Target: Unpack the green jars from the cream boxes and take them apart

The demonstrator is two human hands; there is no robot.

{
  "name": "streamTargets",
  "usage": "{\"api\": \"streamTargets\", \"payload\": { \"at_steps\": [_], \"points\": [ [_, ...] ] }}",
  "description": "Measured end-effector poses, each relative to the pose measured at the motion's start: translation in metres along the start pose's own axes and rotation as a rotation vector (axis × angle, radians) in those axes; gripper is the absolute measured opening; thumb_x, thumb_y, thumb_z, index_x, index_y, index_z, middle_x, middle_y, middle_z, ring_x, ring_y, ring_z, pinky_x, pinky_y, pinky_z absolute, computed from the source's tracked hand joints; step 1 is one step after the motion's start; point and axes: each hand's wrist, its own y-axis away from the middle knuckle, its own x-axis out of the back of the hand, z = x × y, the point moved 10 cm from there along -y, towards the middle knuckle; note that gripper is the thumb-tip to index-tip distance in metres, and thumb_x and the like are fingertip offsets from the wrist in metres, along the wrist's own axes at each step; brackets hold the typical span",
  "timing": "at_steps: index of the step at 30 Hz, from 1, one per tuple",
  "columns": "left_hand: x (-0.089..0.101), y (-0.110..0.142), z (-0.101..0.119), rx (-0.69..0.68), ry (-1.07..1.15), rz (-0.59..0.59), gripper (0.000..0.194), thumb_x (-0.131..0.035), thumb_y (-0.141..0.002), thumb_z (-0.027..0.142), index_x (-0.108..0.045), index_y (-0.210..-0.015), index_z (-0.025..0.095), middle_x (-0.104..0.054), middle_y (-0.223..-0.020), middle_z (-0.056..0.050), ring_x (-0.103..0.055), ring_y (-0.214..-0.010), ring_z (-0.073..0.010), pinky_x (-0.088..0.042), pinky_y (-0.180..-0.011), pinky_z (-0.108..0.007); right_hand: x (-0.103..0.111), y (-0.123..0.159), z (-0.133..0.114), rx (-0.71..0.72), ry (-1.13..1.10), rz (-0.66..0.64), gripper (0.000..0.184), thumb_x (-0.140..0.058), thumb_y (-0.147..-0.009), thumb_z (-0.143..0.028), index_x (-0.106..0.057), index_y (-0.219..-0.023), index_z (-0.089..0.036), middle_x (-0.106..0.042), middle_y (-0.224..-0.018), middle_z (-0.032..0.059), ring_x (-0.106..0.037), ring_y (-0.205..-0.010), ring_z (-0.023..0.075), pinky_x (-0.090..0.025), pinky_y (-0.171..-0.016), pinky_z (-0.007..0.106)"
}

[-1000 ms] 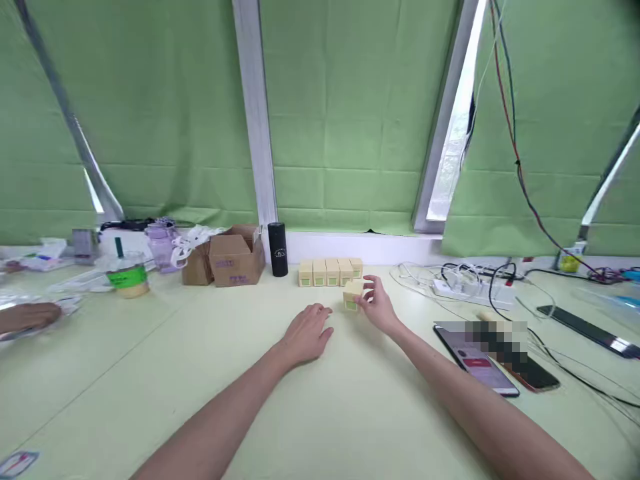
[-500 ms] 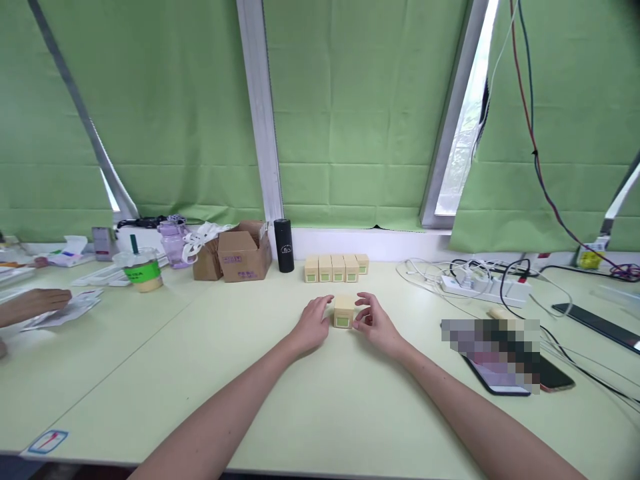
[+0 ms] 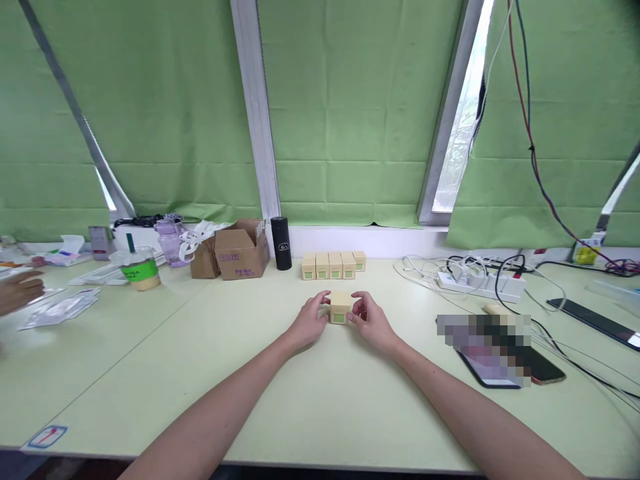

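Note:
A small tan cardboard box (image 3: 341, 308) with a green label on its front stands upright on the table in front of me. My left hand (image 3: 309, 323) is at its left side, thumb and index finger apart, their tips at or very near the box. On the other side, my right hand (image 3: 373, 322) curves towards it with fingers spread, and its thumb tip meets the lower right edge. Neither hand wraps round the box. Behind it, several matching small boxes (image 3: 329, 265) stand in a row, one set further back at the right end.
A black tumbler (image 3: 281, 243) and an open brown carton (image 3: 243, 252) stand at the back left, near a drink cup (image 3: 137, 268). Phones (image 3: 493, 360), a power strip (image 3: 480, 287) and loose cables lie right. Another person's hand (image 3: 20, 291) is at far left.
Both my hands have drawn slightly closer to the small box. The other person's hand has lifted away from the packets at left. The view has shifted slightly.

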Motion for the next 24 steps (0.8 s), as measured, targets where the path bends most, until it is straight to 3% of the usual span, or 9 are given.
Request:
{"api": "streamTargets", "payload": {
  "at_steps": [16, 24],
  "points": [
    [0.015, 0.001, 0.006, 0.005, 0.004, 0.020, 0.055, -0.056, -0.085, 0.014, -0.050, -0.139, 0.023, -0.072, -0.122, -0.009, -0.062, -0.125, -0.0283, -0.043, -0.111, -0.047, 0.000, -0.002, -0.001, 0.006, 0.048, 0.034, 0.035, -0.057, -0.085, -0.030, -0.052, -0.118, -0.025, -0.062, -0.078, -0.0035, -0.059, -0.070, 0.0183, -0.047, -0.067, 0.032],
    [0.024, 0.003, 0.011, 0.007, -0.019, 0.083, 0.049, -0.054, -0.085, 0.016, -0.054, -0.133, 0.023, -0.076, -0.109, -0.008, -0.066, -0.115, -0.0270, -0.050, -0.097, -0.041, 0.004, -0.001, -0.006, 0.008, 0.054, 0.076, 0.032, -0.054, -0.087, -0.029, -0.056, -0.119, -0.026, -0.067, -0.081, -0.0005, -0.064, -0.079, 0.0205, -0.049, -0.072, 0.034]
  ]
}}
